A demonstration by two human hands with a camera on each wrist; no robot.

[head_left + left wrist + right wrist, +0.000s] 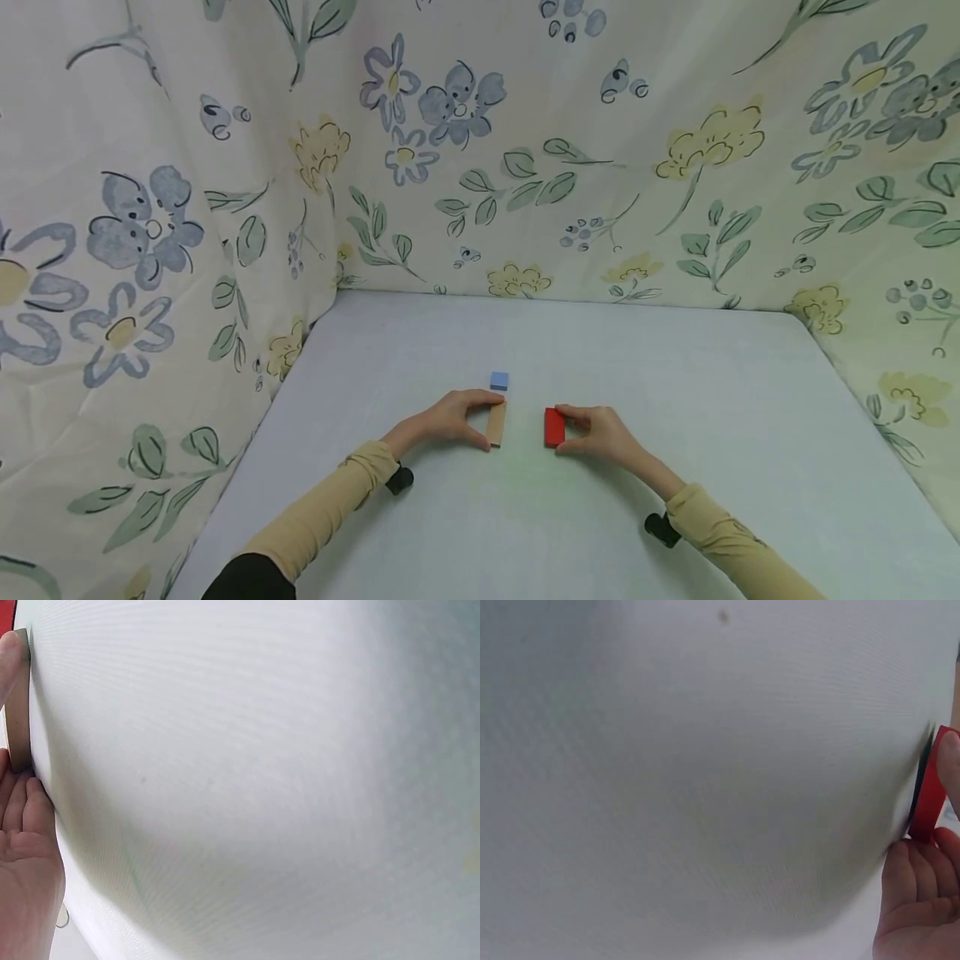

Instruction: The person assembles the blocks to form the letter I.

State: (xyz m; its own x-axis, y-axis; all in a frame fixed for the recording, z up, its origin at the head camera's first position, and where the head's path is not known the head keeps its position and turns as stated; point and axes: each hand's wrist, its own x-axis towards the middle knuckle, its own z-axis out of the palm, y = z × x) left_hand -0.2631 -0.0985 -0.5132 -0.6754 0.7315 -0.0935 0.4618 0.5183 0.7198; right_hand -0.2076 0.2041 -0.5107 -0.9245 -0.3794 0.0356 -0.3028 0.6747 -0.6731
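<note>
My left hand [455, 416] holds a plain wooden block [497, 424] by its two short ends, thumb at the near end and fingers at the far one. In the left wrist view that block [19, 712] shows at the left edge, close over the white surface. To the right, my right hand [602, 434] grips a red block [554, 427] the same way, between thumb and fingers. The right wrist view has the red block [930, 787] at its right edge, with a dark shadow beneath. A gap of bare surface separates the two blocks.
A small blue block [499, 381] lies just beyond the wooden block's far end. All of this is on a white-covered table [675, 375]. Flower-patterned cloth [525, 183] hangs behind it and along both sides.
</note>
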